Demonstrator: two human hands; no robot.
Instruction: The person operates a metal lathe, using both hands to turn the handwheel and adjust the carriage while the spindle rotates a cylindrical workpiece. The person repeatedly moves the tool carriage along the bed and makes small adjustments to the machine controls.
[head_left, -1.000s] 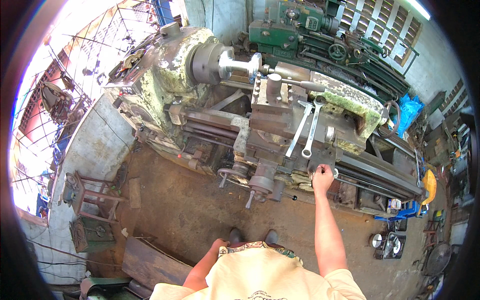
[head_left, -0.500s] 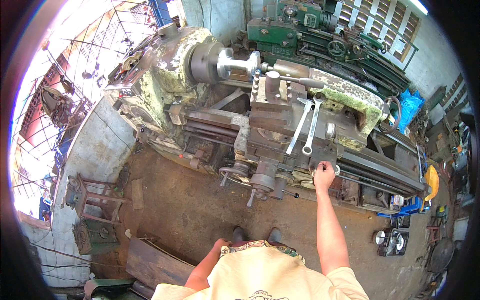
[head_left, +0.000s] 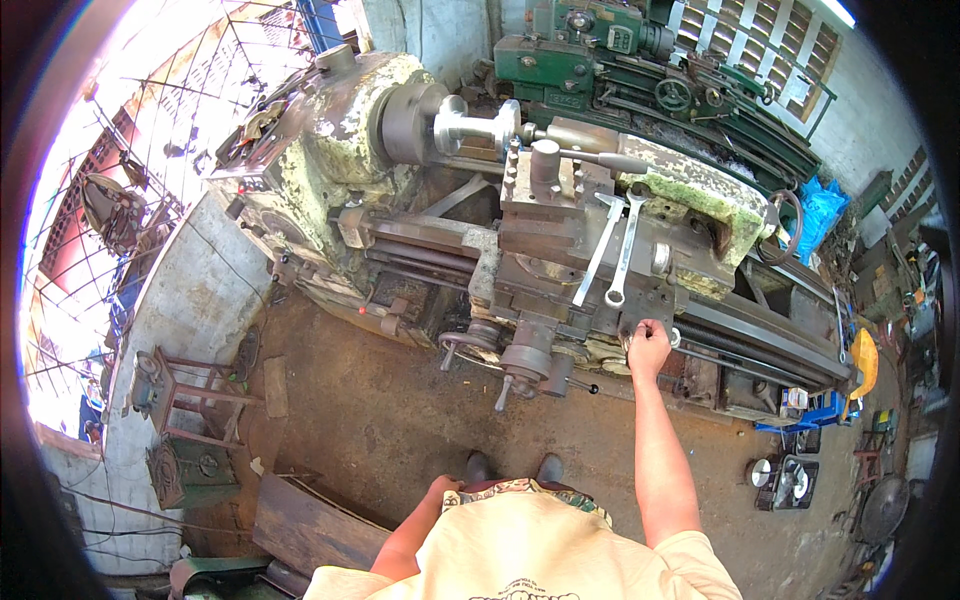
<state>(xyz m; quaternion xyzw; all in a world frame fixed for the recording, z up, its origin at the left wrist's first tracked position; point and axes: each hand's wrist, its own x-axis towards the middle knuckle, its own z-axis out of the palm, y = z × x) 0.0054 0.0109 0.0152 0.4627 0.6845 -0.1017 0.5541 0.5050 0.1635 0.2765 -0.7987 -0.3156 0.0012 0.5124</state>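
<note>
1. The step in hand, I judge, is working the lathe from its carriage; the next move seems to call for a light, steady touch there, sleeves well away from the chuck.
2. The right hand has its fingers curled in at the carriage's front edge; what they grip, if anything, I can't see.
3. The left hand hangs by the waist, partly hidden; I can't tell how far it is closed, or on what.
4. The workpiece, bright, smooth, spool-shaped metal, sits between chuck and tailstock.
5. Flaking pale-green paint roughens the headstock; the tool post is dark, blocky steel.
6. A shiny ring-ended spanner lies beside a flat, T-headed metal tool.
</note>
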